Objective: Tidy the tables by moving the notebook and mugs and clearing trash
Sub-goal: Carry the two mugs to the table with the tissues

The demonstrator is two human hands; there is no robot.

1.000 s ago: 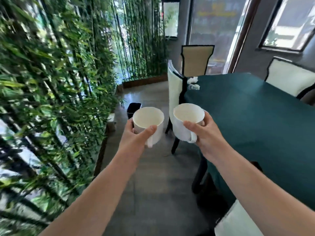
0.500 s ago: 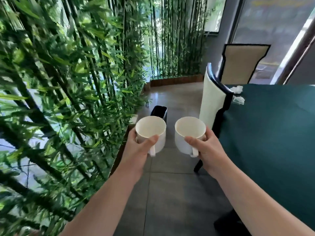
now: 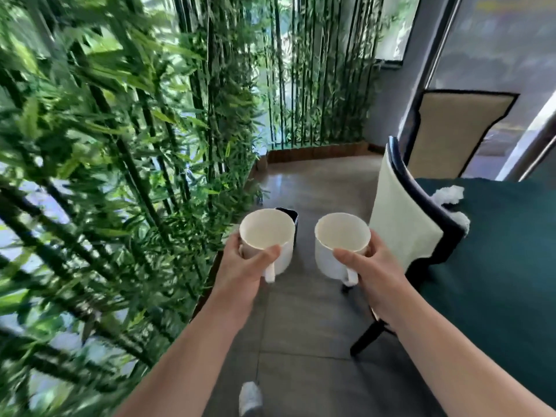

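I carry two empty white mugs side by side over the grey tiled floor. My left hand (image 3: pixel 240 266) grips the left mug (image 3: pixel 266 236) by its rim and side, thumb across the front. My right hand (image 3: pixel 371 269) holds the right mug (image 3: pixel 341 240) the same way, its handle pointing down toward me. Crumpled white paper trash (image 3: pixel 449 195) lies at the near corner of the dark green table (image 3: pixel 496 266) on the right. No notebook is in view.
A dense bamboo screen (image 3: pixel 105 176) lines the left side. A small black bin (image 3: pixel 290 215) stands on the floor just behind the left mug. A cream chair (image 3: pixel 403 224) with black frame is tucked at the table; a second chair (image 3: pixel 457 130) stands beyond.
I have walked forward along the aisle and turned left. The table has slid to the right edge of view, the bin and chair are nearer. Both mugs stay gripped as before.
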